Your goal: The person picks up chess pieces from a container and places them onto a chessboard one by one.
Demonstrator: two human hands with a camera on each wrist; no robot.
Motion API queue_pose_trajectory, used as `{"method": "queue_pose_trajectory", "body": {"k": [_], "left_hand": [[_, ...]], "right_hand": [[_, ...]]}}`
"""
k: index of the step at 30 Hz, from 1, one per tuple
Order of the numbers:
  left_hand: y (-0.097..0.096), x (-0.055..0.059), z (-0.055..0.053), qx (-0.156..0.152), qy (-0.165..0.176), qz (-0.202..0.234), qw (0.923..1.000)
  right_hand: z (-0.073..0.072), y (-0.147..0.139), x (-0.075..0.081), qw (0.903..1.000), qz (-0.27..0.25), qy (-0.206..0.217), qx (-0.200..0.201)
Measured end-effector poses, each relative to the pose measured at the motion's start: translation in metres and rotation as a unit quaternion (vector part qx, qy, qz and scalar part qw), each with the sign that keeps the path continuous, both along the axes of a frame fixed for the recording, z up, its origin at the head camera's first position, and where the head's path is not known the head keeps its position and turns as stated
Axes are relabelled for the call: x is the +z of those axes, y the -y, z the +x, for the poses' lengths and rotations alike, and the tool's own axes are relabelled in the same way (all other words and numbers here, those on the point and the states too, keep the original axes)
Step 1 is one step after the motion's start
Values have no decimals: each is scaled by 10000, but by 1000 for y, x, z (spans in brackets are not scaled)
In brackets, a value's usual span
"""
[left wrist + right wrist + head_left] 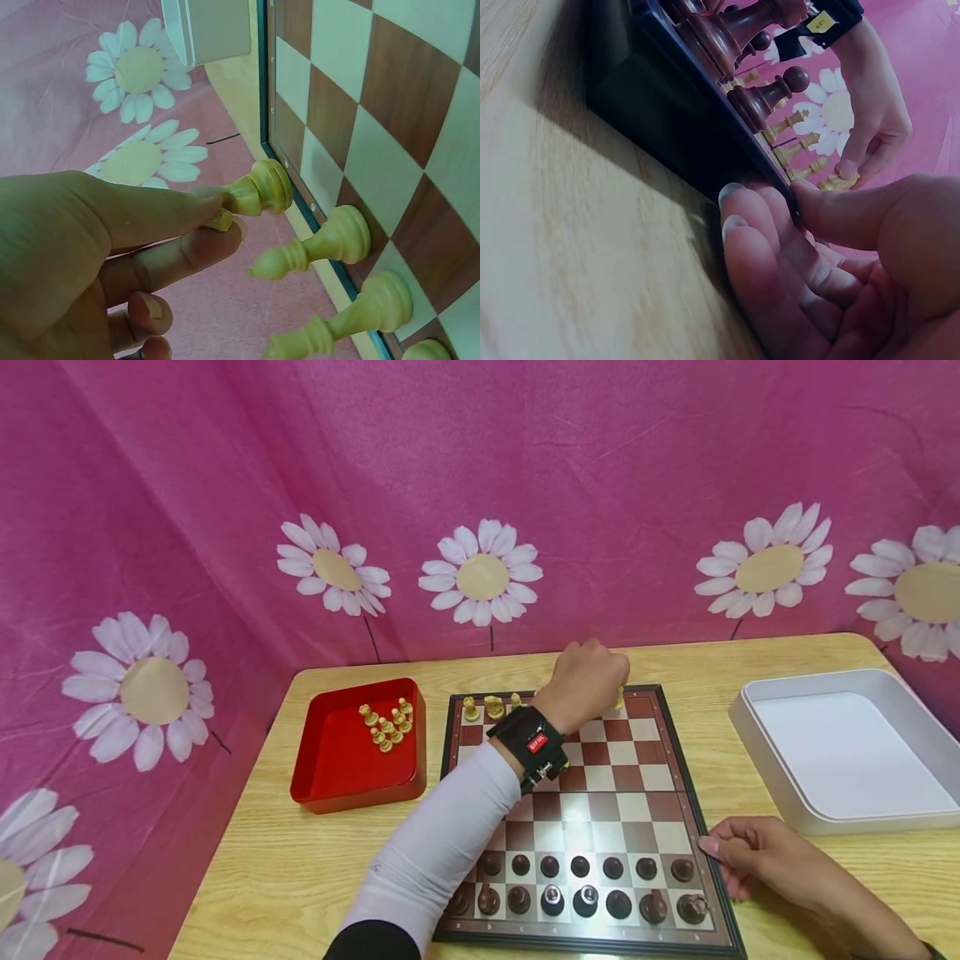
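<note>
Pinched between thumb and index finger of the left hand (588, 683): 1 light chess piece (259, 187), apparently a knight, head mostly covered. Location: far edge of the chessboard (667, 831), just beside a light bishop (345, 234). Base contact with the board cannot be confirmed. Right hand (757, 856): grips the board's right edge near the dark pawns (682, 870), thumb on the rim, fingers curled against the side.

Caution — probable faults:
1. Toppled bishop; cause: lower fingers swinging sideways in the narrow clearance.
2. Tilted or dropped piece; cause: the 2-digit pinch rolling at release.
3. Disturbed dark pieces; cause: the white sleeve (442, 843) dipping over the board's near-left corner, or the right hand jolting the rim.

Pose: left arm extended diagonally across the board, back of hand uppermost, remaining fingers curled inward. Right forearm enters from the near-right corner — hand low, beside the board.
</note>
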State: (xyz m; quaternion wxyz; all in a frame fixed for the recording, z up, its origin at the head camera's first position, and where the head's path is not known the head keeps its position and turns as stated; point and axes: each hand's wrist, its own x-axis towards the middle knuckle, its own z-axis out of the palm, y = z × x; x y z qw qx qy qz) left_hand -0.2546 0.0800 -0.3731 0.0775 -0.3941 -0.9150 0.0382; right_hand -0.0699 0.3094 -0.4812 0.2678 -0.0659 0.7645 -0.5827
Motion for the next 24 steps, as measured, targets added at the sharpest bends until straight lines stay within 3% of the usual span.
{"method": "queue_pose_trajectory", "body": {"k": [11, 24], "left_hand": [[-8, -10, -3, 228, 452, -397, 9979], [-11, -18, -3, 169, 256, -367, 9989]], "right_hand": [[0, 0, 0, 10000, 33, 14, 39], [0, -1, 0, 10000, 55, -32, 2]]}}
